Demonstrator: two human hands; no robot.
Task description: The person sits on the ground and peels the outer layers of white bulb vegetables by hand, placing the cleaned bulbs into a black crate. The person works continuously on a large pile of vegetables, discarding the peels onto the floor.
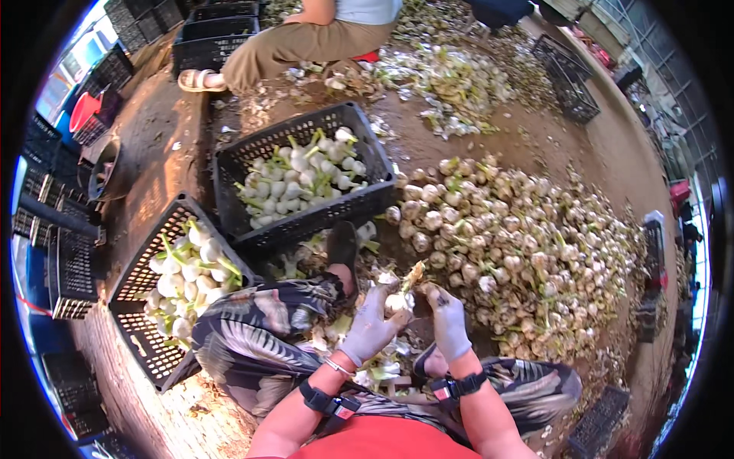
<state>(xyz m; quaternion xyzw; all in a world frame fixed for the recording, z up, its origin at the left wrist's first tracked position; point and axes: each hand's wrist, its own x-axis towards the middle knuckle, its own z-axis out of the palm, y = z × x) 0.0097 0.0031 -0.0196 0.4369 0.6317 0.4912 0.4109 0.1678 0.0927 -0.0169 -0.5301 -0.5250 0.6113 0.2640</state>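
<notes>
My left hand, in a pale work glove, is closed around a garlic bulb with a dry, yellowish stem pointing up. Just right of it, my right hand, gloved too, has its fingers bent in beside the stem; whether they pinch any skin or stem is too small to tell. Unpeeled garlic bulbs lie in a large heap on the ground ahead and to the right. Cleaned white bulbs with green stems fill part of a black plastic crate ahead and another black crate by my left knee.
Another person sits on the far side, beside scattered garlic skins. Stacked black crates line the left edge, near a red bucket and a round basin. More crates stand at the upper right. Peelings lie between my legs.
</notes>
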